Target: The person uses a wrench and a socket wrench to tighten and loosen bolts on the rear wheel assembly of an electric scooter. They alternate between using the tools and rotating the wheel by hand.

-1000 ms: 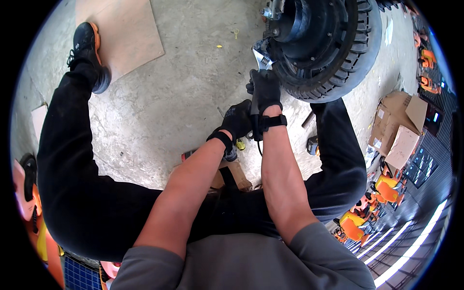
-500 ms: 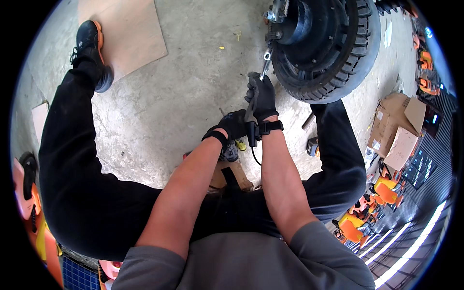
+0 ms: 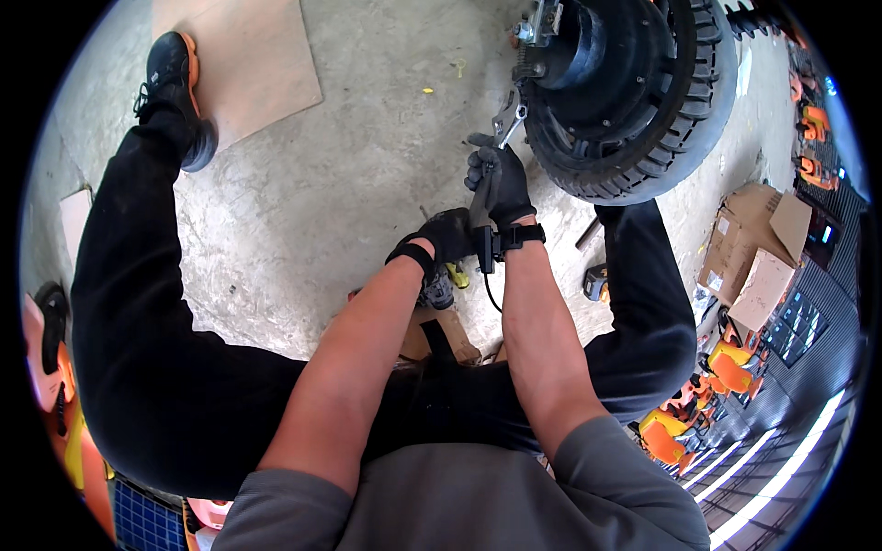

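Observation:
My gloved right hand (image 3: 501, 179) is closed round a silver wrench (image 3: 513, 129). The wrench's far end is up against the small metal fittings (image 3: 524, 87) beside a black wheel with a knobbly tyre (image 3: 634, 161). A flat grey metal piece (image 3: 503, 112) shows beside the wrench, and a grey handle-like part (image 3: 479, 209) runs down along the right palm. Just below and to the left, my gloved left hand (image 3: 446, 234) is curled near that handle; what its fingers hold is hidden. Beneath the left wrist is a dark power tool (image 3: 437, 294) with a yellow-green part.
A cardboard sheet (image 3: 243, 73) lies on the concrete floor at the upper left. An open cardboard box (image 3: 749, 239) stands at the right. By my right leg are a dark rod (image 3: 587, 231) and a black block (image 3: 595, 281). Orange machines (image 3: 730, 367) stand farther right.
My right hand has moved slightly down and right, and the wrench leans more to the right. The flat grey piece beside it now shows more. The wheel sits slightly farther right in view.

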### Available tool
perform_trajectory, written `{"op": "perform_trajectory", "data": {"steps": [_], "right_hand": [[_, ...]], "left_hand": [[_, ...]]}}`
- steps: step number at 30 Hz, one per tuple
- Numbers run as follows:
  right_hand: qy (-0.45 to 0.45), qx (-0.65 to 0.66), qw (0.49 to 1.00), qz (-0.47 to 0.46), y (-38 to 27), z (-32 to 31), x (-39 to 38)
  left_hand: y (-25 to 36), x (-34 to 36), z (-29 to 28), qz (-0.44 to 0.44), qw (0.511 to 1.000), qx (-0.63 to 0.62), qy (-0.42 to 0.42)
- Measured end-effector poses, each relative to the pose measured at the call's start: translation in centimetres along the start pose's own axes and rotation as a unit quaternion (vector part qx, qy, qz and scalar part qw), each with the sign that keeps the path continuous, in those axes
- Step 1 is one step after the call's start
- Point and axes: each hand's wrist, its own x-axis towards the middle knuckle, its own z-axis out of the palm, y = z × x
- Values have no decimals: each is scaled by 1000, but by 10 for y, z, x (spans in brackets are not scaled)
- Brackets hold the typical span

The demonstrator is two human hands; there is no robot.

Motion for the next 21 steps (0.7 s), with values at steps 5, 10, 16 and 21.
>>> {"op": "perform_trajectory", "data": {"steps": [5,10,16,21], "right_hand": [[-13,41,999,10,0,-2,9],[-16,58,998,15,2,-1,17],[-7,56,998,-7,6,14,25],[-11,80,997,-12,8,16,27]], "left_hand": [[-5,5,1,-45,998,17,46],[-4,2,-5,-84,993,14,86],[-12,-2,-20,-102,986,19,132],[-12,-2,-26,-115,986,19,118]]}}
